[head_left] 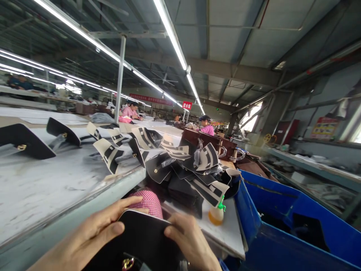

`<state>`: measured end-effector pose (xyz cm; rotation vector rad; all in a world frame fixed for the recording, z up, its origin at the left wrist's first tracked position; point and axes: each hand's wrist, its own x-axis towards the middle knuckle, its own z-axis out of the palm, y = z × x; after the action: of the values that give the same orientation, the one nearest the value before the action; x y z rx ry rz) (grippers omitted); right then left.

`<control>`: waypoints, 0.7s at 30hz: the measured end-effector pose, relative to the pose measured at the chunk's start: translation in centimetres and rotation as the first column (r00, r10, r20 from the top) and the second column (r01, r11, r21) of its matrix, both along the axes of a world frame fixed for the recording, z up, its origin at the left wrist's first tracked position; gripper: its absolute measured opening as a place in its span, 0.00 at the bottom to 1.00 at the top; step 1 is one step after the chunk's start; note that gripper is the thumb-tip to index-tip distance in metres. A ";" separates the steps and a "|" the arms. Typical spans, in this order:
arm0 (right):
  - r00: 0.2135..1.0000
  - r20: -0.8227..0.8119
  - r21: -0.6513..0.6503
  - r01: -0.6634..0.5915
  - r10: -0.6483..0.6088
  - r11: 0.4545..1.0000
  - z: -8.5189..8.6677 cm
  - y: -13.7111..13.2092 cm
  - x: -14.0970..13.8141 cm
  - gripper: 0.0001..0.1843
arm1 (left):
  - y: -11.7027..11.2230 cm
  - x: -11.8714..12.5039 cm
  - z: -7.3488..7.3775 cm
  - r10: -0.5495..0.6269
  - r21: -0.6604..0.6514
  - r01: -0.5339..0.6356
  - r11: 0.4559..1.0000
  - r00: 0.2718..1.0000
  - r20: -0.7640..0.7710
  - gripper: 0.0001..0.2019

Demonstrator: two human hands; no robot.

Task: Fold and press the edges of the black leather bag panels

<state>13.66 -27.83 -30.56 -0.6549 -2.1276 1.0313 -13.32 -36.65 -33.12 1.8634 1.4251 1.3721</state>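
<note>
The black panel (143, 233) lies between my two hands, low in the middle of the head view, its pale-rimmed top edge running from one grip to the other and dropping a little toward the right. I have it grasped on both sides: the left hand (96, 229) sits at the upper left corner, thumb on the near face and fingers reaching over the far side, while the right hand (191, 237) takes the right edge, thumb in front, its other fingertips hidden from me. Neither hand is nearer, since each is touching the piece; from both grips it stretches down toward the camera and out of view, so I can't tell which way its long axis runs. A gold fitting (128, 263) shows on its face, below my left thumb. Just past the top edge is some pink checked fabric (145, 201). Farther out, the long surface (56, 180) runs off to my left with similar pieces on it, and a heap of black pieces (186, 162) lies ahead. Right of centre, beyond the right hand, stands a bottle (216, 214) with a green nozzle and amber liquid, and farther right is a blue bin (276, 248)
</note>
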 end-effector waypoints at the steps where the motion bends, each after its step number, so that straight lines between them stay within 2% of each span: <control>1: 1.000 0.017 0.004 0.018 -0.018 1.000 -0.1 0.0 -0.1 0.15 | 0.0 -0.2 -0.4 0.002 -0.062 -0.008 0.998 0.996 -0.091 0.24; 3: 0.999 0.020 0.002 0.050 -0.050 0.999 -0.6 0.0 -0.2 0.14 | -0.1 -0.5 -1.3 0.040 -0.100 -0.066 0.993 0.968 -0.246 0.27; 5: 0.996 0.008 0.009 0.087 -0.087 0.996 -1.3 0.0 -0.3 0.16 | -0.4 -0.5 -2.5 0.184 0.016 -0.188 0.982 0.931 -0.315 0.27; 8: 0.988 -0.019 0.043 0.154 -0.153 0.987 -1.8 0.0 -0.4 0.18 | -1.0 0.0 -4.1 0.380 0.216 -0.333 0.918 0.895 -0.233 0.19; 10: 0.986 -0.059 0.100 0.160 -0.155 0.982 -1.6 -0.1 -0.8 0.16 | -1.2 0.6 -4.5 0.459 0.300 -0.404 0.864 0.877 -0.141 0.13; 13: 0.983 -0.158 0.251 0.135 -0.097 0.958 -0.7 -0.5 -2.1 0.10 | -1.1 1.8 -3.9 0.455 0.345 -0.393 0.853 0.883 -0.119 0.09; 15: 0.970 -0.229 0.352 0.156 -0.077 0.923 0.0 -0.9 -3.1 0.09 | -0.8 2.5 -3.5 0.446 0.357 -0.372 0.857 0.883 -0.150 0.11; 18: 0.953 -0.295 0.476 0.212 -0.071 0.853 0.7 -1.5 -4.2 0.11 | -0.5 2.9 -3.8 0.509 0.369 -0.431 0.823 0.849 -0.142 0.14; 19: 0.951 -0.299 0.516 0.226 -0.073 0.826 0.8 -1.7 -4.5 0.11 | -0.5 2.9 -4.0 0.512 0.341 -0.444 0.828 0.848 -0.137 0.15; 21: 0.955 -0.284 0.590 0.245 -0.086 0.769 1.0 -2.2 -4.7 0.12 | -0.6 2.9 -4.4 0.453 0.253 -0.413 0.875 0.882 -0.129 0.16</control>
<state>8.97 -29.99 -29.55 -0.3538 -1.9757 0.2434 -10.42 -37.25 -37.52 1.9199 1.9527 1.6550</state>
